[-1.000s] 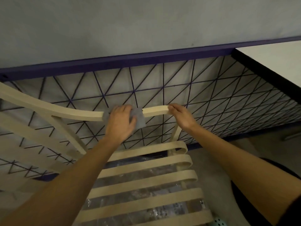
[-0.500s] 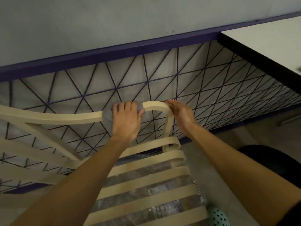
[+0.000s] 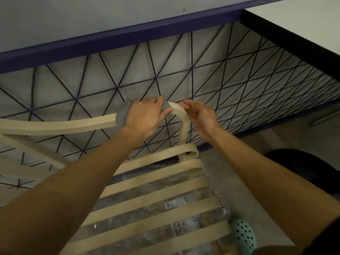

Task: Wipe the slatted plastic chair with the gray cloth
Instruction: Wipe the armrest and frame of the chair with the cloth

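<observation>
Pressing the gray cloth (image 3: pixel 121 115) onto the slatted plastic chair (image 3: pixel 73 124), at the top rail beside its right bend.

Left hand (image 3: pixel 145 118) is clamping the cloth round the rail, fingers together; right hand (image 3: pixel 200 116) is touching the bend with its fingertips, though whether they are pinching it cannot be told. Two forearms are crossing over at least six beige slats, with clear plastic wrap (image 3: pixel 147 205) lying beneath. One mint perforated object (image 3: pixel 242 234) is sitting by the lowest slats. One white table (image 3: pixel 303 24) is meeting the triangle-lined wall (image 3: pixel 202 80) above the gray floor (image 3: pixel 239 162).
</observation>
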`<state>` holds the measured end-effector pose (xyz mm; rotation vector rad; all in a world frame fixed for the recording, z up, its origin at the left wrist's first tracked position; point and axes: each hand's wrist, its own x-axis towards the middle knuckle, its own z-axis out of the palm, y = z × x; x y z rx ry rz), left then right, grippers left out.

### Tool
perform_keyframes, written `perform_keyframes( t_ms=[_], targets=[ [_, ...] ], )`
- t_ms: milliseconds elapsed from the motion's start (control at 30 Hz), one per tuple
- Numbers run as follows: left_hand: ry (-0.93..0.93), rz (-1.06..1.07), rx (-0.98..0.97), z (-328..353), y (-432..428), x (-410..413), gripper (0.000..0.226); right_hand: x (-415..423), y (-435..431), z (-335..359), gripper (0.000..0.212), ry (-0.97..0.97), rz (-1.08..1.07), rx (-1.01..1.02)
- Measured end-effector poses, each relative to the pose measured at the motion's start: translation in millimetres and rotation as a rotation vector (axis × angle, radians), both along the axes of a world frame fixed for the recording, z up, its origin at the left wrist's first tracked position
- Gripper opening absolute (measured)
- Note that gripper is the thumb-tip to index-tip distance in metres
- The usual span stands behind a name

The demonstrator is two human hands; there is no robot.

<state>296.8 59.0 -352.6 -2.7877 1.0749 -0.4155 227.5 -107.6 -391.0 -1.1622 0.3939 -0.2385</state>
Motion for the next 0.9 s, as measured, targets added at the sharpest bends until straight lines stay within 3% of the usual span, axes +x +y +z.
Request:
perform_keyframes(
  t_ms=[333,433,633,767,900],
  targets=[
    [-0.006,-0.209,0.346,12.0,-61.3,5.8,0.055,-1.5,-9.8,0.5,0.03,0.057,-0.078,0.238],
    [-0.018,-0.217,0.489,15.9,-78.7,0.9,0.051,-5.6,-14.5,-6.9,0.03,0.149,-0.124,0.204],
    [-0.067,-0.222,0.763,-7.3,-110.5,-2.8,0.026,-16.3,-12.4,-18.2,0.038,0.309,-0.018,0.066],
    [-0.055,-0.282,0.699,-5.5,-107.6,-1.0,0.023,-20.9,-11.9,-12.8,0.035,0.326,0.022,-0.021],
    [0.003,-0.292,0.316,5.3,-74.2,3.2,0.032,-19.5,-1.9,6.7,0.025,0.251,0.09,-0.259]
  ],
)
